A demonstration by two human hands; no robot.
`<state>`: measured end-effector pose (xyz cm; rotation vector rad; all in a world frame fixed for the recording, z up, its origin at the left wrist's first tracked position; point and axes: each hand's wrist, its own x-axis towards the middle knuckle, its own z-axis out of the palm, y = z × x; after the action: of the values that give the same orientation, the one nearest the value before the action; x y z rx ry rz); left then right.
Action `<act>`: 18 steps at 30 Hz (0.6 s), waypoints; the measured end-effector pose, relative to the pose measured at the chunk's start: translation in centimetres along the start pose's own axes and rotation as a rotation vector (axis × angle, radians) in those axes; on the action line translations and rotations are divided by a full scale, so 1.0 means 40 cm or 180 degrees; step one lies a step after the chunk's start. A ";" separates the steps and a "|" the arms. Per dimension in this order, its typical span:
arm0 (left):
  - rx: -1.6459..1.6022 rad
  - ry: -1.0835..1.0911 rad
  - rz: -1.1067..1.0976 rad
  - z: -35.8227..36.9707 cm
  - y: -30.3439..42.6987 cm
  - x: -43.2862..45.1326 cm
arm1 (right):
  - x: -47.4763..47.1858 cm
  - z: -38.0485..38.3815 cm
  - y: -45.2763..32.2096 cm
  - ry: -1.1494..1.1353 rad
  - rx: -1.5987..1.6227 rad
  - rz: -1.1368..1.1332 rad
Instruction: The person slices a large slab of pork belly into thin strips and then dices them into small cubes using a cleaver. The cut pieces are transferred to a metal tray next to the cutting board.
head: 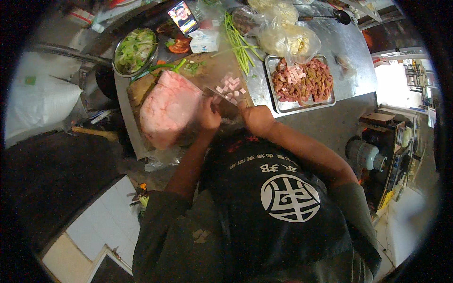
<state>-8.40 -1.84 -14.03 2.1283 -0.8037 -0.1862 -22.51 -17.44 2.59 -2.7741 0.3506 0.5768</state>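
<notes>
My right hand grips the handle end of a knife, whose blade slants across the wooden cutting board. My left hand is curled just left of the blade; what its fingers press on is hidden. A large slab of pale pink, fatty raw meat lies on the board to the left, beside that hand. Just beyond the blade, small pale meat cubes are scattered. To the right, a metal tray holds chopped reddish-brown meat with pale cubes on top.
A steel bowl of cut greens stands at the left table edge. Behind the board are a tomato, a tissue pack and a lit phone. Green stalks and plastic bags lie farther right, near a ladle.
</notes>
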 end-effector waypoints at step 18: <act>0.0276 0.0490 0.0683 -0.008 0.022 0.024 | 0.031 0.058 0.003 0.0009 -0.0300 -0.0207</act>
<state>-7.94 -2.58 -13.03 2.0889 -0.9550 0.1259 -22.24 -17.04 0.02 -2.8645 0.2383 0.5881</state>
